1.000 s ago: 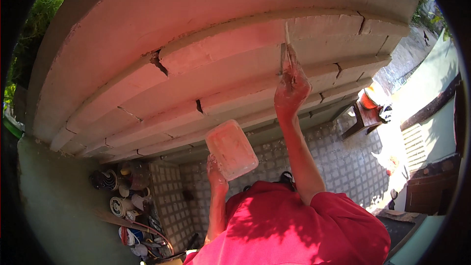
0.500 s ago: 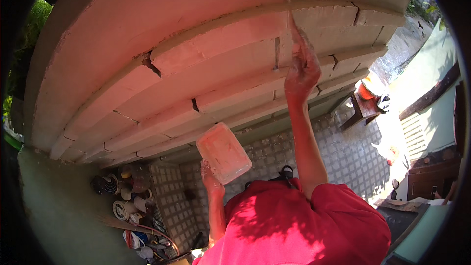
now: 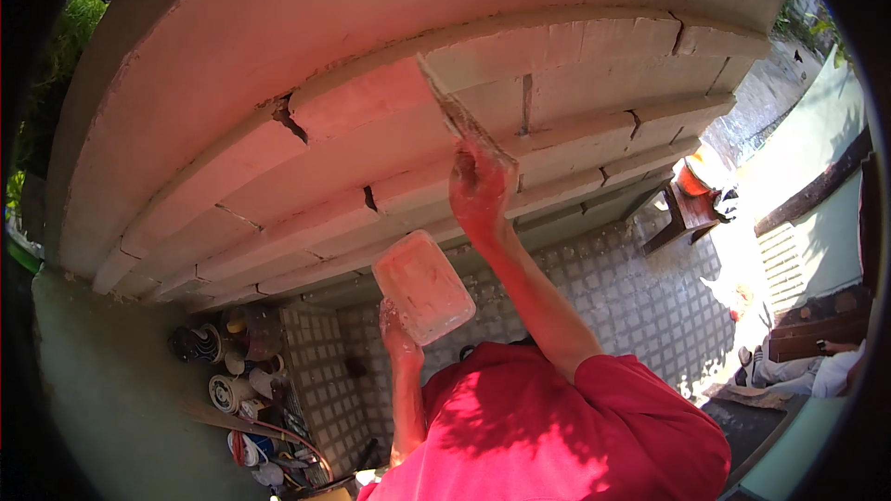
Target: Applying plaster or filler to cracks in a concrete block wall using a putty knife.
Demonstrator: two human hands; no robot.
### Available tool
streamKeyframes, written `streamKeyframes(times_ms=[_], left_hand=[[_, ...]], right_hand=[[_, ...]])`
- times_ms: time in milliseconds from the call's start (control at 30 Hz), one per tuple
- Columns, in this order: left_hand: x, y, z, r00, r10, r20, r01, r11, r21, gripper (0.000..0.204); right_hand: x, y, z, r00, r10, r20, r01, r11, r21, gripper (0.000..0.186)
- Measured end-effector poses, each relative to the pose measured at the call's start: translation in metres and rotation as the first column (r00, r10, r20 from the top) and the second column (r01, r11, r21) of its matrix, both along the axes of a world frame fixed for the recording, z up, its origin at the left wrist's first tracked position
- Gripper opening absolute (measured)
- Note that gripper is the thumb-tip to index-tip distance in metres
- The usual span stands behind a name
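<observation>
My right hand [image 3: 482, 187] is closed around a putty knife [image 3: 453, 113], seen nearly edge-on. Its blade tip meets the face of the upper raised band [image 3: 371, 97] on the pale wall. Lower down, my left hand [image 3: 399, 334] grips a shallow rectangular plastic container [image 3: 425, 286] by its edge, holding it tilted near my chest. Whitish smears cover the container and both hands. Dark gaps [image 3: 290, 121] and vertical joints break the stepped bands. The putty knife's handle is mostly hidden in my fingers.
Buckets and cans [image 3: 230, 393] with a hose crowd the lower left. On the right stands a wooden stool [image 3: 685, 218] bearing an orange container [image 3: 691, 176]. A person [image 3: 794, 373] sits at the far right. Patterned tiles cover the floor [image 3: 613, 278].
My right hand has moved left and somewhat down along the wall with the putty knife, which now leans left. The left hand and container barely moved. The person at right has come into fuller view.
</observation>
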State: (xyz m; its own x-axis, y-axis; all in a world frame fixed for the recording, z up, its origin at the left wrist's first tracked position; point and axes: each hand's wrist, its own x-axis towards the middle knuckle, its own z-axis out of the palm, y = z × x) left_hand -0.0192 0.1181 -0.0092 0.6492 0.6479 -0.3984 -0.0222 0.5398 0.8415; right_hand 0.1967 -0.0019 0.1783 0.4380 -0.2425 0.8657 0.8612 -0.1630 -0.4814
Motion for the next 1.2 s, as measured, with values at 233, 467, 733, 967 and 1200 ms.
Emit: streamKeyframes(times_ms=[233,467,733,967,1200], left_hand=[[-0.011,0.005,-0.033,0.999,0.040,0.016,-0.040,0.999,0.004,0.050],[-0.013,0.010,-0.039,0.999,0.044,-0.001,-0.044,0.999,0.018,0.050],[-0.015,0.010,-0.024,1.000,0.027,0.011,-0.027,1.000,0.007,0.051],[-0.024,0.025,-0.039,0.999,-0.025,0.024,0.024,0.999,0.023,0.050],[-0.026,0.045,-0.034,1.000,-0.006,0.000,0.006,0.999,0.041,0.051]], right_hand=[[0.022,-0.016,0.013,0.970,-0.015,-0.244,-0.008,0.996,-0.093,0.052],[-0.012,0.044,0.006,0.983,0.172,-0.069,-0.178,0.980,-0.089,0.059],[0.021,0.001,0.020,0.972,-0.160,-0.171,0.148,0.986,-0.082,0.051],[-0.020,0.074,0.016,0.986,0.163,0.025,-0.159,0.980,-0.117,0.054],[0.004,-0.002,0.026,0.970,-0.156,-0.187,0.169,0.984,0.052,0.064]])
